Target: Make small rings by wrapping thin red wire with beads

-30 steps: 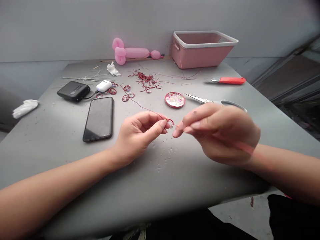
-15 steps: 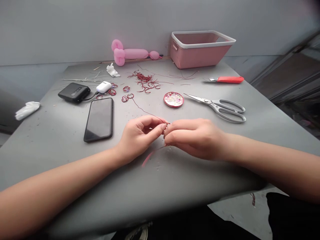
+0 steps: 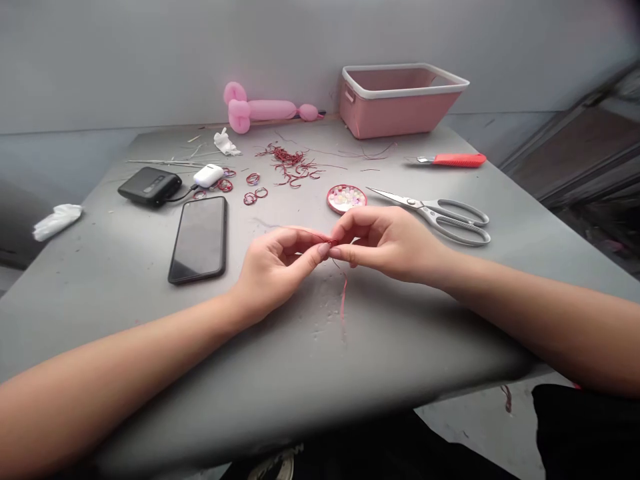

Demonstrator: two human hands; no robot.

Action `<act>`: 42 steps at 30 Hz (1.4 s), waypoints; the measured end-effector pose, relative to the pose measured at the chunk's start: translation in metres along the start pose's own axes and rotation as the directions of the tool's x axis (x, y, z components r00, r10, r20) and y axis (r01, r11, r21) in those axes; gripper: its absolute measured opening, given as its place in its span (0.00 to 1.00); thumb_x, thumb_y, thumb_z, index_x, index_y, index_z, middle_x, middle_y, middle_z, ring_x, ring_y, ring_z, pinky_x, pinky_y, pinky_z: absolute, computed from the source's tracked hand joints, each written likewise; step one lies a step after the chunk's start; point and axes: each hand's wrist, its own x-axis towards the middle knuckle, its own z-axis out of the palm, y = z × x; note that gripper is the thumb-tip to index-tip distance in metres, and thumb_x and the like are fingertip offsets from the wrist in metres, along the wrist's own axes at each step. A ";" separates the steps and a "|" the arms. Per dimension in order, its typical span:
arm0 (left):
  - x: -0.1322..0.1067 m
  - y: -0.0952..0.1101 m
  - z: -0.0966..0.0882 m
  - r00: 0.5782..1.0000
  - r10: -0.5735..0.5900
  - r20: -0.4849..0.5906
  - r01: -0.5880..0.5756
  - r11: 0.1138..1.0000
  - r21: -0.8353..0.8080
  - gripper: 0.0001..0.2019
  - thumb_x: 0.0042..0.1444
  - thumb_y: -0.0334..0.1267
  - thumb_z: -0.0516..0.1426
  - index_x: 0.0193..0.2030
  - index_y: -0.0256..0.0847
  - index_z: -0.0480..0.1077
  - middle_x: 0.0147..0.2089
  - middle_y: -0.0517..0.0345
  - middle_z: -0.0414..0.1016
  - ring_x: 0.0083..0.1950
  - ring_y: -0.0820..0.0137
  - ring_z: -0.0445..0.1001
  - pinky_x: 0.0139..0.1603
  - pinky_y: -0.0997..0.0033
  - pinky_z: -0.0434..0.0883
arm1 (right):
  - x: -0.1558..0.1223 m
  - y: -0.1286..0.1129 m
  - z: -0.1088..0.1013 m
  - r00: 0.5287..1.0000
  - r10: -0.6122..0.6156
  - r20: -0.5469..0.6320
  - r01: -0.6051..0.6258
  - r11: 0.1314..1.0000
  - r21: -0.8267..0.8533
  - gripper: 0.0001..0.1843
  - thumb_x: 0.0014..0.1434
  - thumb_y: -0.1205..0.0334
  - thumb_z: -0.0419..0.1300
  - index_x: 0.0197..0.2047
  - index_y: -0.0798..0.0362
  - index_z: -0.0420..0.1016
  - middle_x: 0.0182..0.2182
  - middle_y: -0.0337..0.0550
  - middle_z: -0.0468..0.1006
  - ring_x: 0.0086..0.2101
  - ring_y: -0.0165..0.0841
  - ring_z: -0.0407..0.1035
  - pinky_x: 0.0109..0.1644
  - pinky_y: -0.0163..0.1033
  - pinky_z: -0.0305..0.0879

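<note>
Thumb and fingers of my left hand (image 3: 285,267) pinch a thin dark red cord, and my right hand (image 3: 385,243) pinches the same work right beside it, fingertips almost touching. A small red knotted part of the cord (image 3: 332,243) shows between the fingertips. One loose end (image 3: 343,300) hangs below, blurred and pinkish; another strand runs left over my left hand. Just beyond my right hand is a round red-rimmed dish (image 3: 347,198) of pale beads. Several finished-looking red cord rings (image 3: 261,193) lie past my left hand.
A phone (image 3: 199,240), a black power bank (image 3: 150,185) and a white earphone case (image 3: 209,175) lie left. Scissors (image 3: 430,212) and a red utility knife (image 3: 457,160) are right. Red cord scraps (image 3: 287,160), a pink balloon figure (image 3: 270,109) and a pink bin (image 3: 400,113) stand behind.
My right hand has turned from knuckles-up to a thumb-and-finger pinch at the cord. The loose end has swung from lower left to below the hands. My left hand stays nearly in place.
</note>
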 end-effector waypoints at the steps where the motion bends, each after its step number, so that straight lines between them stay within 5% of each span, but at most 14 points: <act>1: 0.000 0.000 0.000 1.000 -0.001 0.007 0.001 1.000 -0.014 0.08 0.53 0.38 0.66 0.36 0.36 0.77 0.37 0.54 0.82 0.39 0.70 0.80 0.43 0.72 0.77 | 0.000 0.000 0.000 1.000 0.010 -0.004 -0.010 1.000 0.009 0.10 0.52 0.59 0.69 0.33 0.55 0.74 0.29 0.39 0.77 0.29 0.28 0.71 0.31 0.34 0.66; 8: 0.001 0.000 0.000 0.999 -0.028 0.032 0.029 0.999 -0.044 0.08 0.54 0.38 0.66 0.35 0.36 0.74 0.36 0.57 0.78 0.37 0.73 0.79 0.41 0.74 0.77 | -0.003 -0.004 0.003 1.000 -0.023 -0.012 0.023 1.000 -0.020 0.09 0.56 0.57 0.65 0.34 0.55 0.76 0.27 0.40 0.78 0.27 0.29 0.71 0.31 0.36 0.67; 13: 0.001 0.001 -0.001 0.999 -0.033 0.024 0.032 0.999 0.026 0.08 0.54 0.40 0.65 0.35 0.37 0.75 0.35 0.57 0.77 0.36 0.74 0.77 0.38 0.77 0.76 | -0.006 -0.002 0.005 0.984 -0.159 -0.078 0.141 0.969 -0.202 0.03 0.55 0.64 0.63 0.33 0.56 0.76 0.27 0.40 0.79 0.27 0.28 0.72 0.32 0.35 0.67; 26: -0.002 -0.001 0.003 0.968 0.248 0.042 -0.251 0.937 0.243 0.03 0.56 0.36 0.63 0.33 0.39 0.75 0.36 0.54 0.76 0.41 0.70 0.74 0.34 0.76 0.75 | -0.013 0.001 0.018 0.814 -0.560 -0.155 0.366 0.700 -0.613 0.11 0.56 0.70 0.58 0.24 0.52 0.64 0.20 0.36 0.67 0.23 0.26 0.60 0.27 0.33 0.58; 29: -0.002 0.000 0.003 0.991 0.136 0.022 -0.137 0.981 0.140 0.06 0.55 0.38 0.63 0.34 0.39 0.74 0.37 0.55 0.74 0.41 0.70 0.74 0.34 0.76 0.76 | -0.011 -0.002 0.015 0.894 -0.420 -0.155 0.317 0.839 -0.442 0.06 0.55 0.67 0.60 0.27 0.53 0.69 0.23 0.37 0.70 0.24 0.26 0.62 0.29 0.34 0.59; 32: -0.001 0.001 0.002 0.999 -0.038 0.008 0.038 0.998 -0.040 0.09 0.56 0.42 0.63 0.35 0.39 0.71 0.37 0.58 0.71 0.38 0.73 0.73 0.35 0.75 0.77 | -0.006 -0.005 0.008 0.991 -0.107 -0.078 0.099 0.990 -0.100 0.09 0.59 0.57 0.60 0.33 0.55 0.75 0.25 0.38 0.72 0.26 0.27 0.65 0.29 0.35 0.61; 36: 0.002 0.002 0.000 0.993 -0.114 0.029 0.117 0.981 -0.157 0.10 0.56 0.43 0.64 0.35 0.40 0.69 0.35 0.61 0.69 0.36 0.75 0.70 0.34 0.78 0.77 | -0.001 -0.006 0.001 0.983 0.182 -0.025 -0.177 0.975 0.135 0.16 0.60 0.50 0.60 0.36 0.55 0.79 0.20 0.36 0.66 0.23 0.26 0.60 0.25 0.34 0.56; 42: 0.004 0.005 -0.002 0.990 -0.078 0.115 0.090 0.990 -0.107 0.13 0.56 0.44 0.63 0.32 0.39 0.67 0.31 0.61 0.69 0.29 0.78 0.68 0.29 0.79 0.71 | 0.001 -0.003 0.000 0.982 0.173 0.073 -0.182 0.973 0.143 0.17 0.55 0.49 0.66 0.39 0.53 0.82 0.25 0.38 0.73 0.24 0.24 0.58 0.26 0.34 0.53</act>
